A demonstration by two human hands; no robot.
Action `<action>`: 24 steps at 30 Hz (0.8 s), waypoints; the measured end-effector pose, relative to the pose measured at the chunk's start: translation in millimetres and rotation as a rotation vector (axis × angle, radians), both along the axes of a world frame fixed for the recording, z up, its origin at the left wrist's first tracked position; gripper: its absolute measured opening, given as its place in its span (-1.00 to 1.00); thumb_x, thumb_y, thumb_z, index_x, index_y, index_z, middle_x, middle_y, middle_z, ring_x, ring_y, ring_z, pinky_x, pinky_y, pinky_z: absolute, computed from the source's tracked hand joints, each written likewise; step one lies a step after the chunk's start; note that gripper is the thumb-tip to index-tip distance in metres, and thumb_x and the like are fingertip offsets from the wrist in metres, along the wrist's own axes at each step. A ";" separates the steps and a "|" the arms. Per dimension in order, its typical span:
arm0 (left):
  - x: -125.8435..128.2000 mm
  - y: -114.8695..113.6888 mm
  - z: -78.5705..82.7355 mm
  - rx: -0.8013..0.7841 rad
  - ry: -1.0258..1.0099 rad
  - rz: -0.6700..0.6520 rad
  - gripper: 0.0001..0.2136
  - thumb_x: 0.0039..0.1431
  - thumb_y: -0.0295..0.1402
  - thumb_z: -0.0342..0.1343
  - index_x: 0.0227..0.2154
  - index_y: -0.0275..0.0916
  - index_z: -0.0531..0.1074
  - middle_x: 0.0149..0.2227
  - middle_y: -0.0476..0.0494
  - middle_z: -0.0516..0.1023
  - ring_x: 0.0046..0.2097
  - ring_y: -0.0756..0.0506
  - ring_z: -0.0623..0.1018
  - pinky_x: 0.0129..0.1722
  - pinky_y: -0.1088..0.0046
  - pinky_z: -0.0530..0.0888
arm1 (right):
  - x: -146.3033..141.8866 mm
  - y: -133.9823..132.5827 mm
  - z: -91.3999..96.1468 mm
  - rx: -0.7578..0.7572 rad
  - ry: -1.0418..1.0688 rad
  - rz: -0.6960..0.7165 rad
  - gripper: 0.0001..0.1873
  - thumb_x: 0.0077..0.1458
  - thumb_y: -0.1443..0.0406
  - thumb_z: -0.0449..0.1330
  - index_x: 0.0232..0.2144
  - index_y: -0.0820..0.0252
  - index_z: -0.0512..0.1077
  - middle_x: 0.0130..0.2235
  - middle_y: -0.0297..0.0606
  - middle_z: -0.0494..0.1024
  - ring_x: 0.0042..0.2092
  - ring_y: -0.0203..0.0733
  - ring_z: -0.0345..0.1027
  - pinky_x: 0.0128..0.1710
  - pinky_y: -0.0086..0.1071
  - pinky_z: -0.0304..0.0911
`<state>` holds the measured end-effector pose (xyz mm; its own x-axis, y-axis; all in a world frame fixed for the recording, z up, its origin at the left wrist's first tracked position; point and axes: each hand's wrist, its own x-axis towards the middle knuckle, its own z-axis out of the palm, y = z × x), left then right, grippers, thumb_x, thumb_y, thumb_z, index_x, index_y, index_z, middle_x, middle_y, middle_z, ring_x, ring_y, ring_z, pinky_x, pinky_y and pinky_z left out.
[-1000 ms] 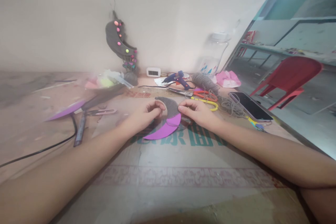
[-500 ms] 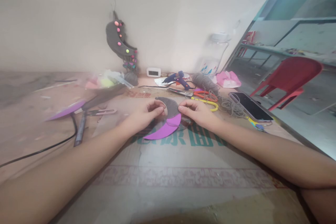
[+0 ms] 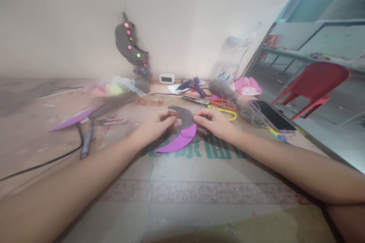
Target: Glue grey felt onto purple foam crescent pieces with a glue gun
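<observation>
A purple foam crescent [image 3: 178,144], its upper part wrapped in grey yarn [image 3: 186,115], is held above the cardboard-covered table. My left hand [image 3: 156,126] is closed at the inner side of the wrapped upper end, thumb and forefinger pinched there. At the outer edge, my right hand [image 3: 214,122] pinches the crescent where grey meets purple. Whether a yarn strand runs between the fingers I cannot make out. The bare purple tip points down and left.
Behind lie scissors [image 3: 224,113], a blue glue gun [image 3: 194,86], a yarn skein [image 3: 221,89], a white clock [image 3: 167,78] and a bottle [image 3: 232,59]. A phone [image 3: 272,115] is at right, a marker [image 3: 87,140] at left. A decorated grey crescent [image 3: 125,41] hangs on the wall.
My left fingers have shifted slightly left along the crescent's inner edge. The crescent has barely moved, and my right hand stays at its outer edge.
</observation>
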<state>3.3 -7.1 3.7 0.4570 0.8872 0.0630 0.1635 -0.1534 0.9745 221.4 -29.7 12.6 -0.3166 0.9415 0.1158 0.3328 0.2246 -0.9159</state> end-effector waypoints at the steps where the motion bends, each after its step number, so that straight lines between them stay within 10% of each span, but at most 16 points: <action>1: -0.4 0.5 -1.2 0.009 0.013 -0.006 -0.81 0.09 -0.22 0.07 -0.39 -0.26 0.41 -0.48 0.01 0.42 -0.45 0.03 0.39 -0.39 0.49 0.33 | -0.1 0.1 -0.1 0.005 -0.002 0.000 -0.70 0.07 0.10 0.15 -0.43 0.26 0.38 -0.57 -0.41 0.35 -0.58 -0.43 0.14 -0.63 -0.55 0.06; 24: -1.0 -0.9 -0.3 0.084 0.147 0.002 -0.67 0.10 -0.06 0.04 -0.45 -0.26 0.43 -0.46 -0.06 0.46 -0.43 0.00 0.42 -0.40 0.48 0.35 | -1.7 -0.3 1.6 -0.010 -0.054 0.015 -0.68 0.08 0.08 0.13 -0.43 0.26 0.38 -0.57 -0.41 0.37 -0.60 -0.42 0.16 -0.61 -0.51 0.07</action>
<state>2.3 -8.1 3.5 0.4646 0.8828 0.0700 0.3035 -0.2330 0.9239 219.7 -30.0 14.2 -0.3359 0.9377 0.0887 0.3784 0.2206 -0.8990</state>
